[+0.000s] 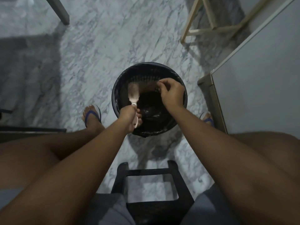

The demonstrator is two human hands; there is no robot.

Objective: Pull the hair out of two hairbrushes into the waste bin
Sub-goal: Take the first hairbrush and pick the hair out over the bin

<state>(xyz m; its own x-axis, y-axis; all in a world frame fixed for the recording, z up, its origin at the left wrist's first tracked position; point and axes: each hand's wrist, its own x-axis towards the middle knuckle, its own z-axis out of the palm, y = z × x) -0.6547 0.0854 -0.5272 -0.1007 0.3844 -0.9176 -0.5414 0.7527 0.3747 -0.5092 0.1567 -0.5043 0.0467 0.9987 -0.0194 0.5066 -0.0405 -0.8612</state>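
Looking down from the head camera, a seated person's two bare forearms reach out over a round black waste bin (146, 64) lined with a black bag, which stands on the marbled floor (90, 51) between the person's feet. The left hand (128, 117) is curled tight round the handle of a pale hairbrush (134, 92), above the bin's near rim. The brush's long axis runs almost straight away from the person, with the handle end nearest the body and the head pointing toward the far side of the bin. Its bristle face seems turned up toward the camera. The whole head hangs over the bin's opening. The right hand (172, 93) is over the right part of the bin, level with the brush head and apart from it. Its fingertips pinch a thin, blurred web of brownish hair (148, 88) that stretches from the bristles across to the fingers. This hand and its wrist hide part of the bin's right rim. A left foot (91, 116) in a blue flip-flop is just beside the bin on the left. The right foot (207, 118) is mostly hidden behind the right forearm. A black stool (151, 171) stands on the near side of the bin. A white cabinet (259, 86) fills the right side, a pale wooden frame (209, 30) stands beyond it, and a grey furniture leg (60, 12) is at the far left.
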